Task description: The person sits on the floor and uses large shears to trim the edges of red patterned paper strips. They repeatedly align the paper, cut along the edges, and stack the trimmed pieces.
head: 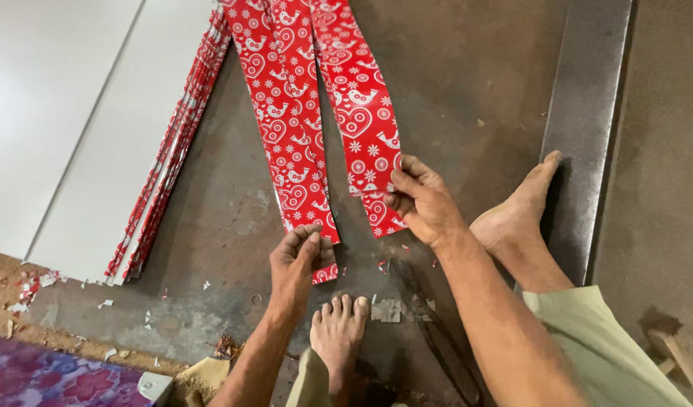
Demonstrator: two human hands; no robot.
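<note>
Two long red patterned paper strips (pixel 286 113) lie side by side on the dark floor (pixel 467 90). The left hand (pixel 297 260) is pinched closed on the near end of one strip, and the right hand (pixel 418 200) pinches the other strip (pixel 357 98). A stack of the same strips (pixel 173 151) sits along the white board's (pixel 75 120) edge. Bare feet are right there, so a slip could crease or tear the thin ends.

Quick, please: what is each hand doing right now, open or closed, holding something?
Left hand: closed, pinching the left red patterned strip.
Right hand: closed, gripping the right red patterned strip.
</note>
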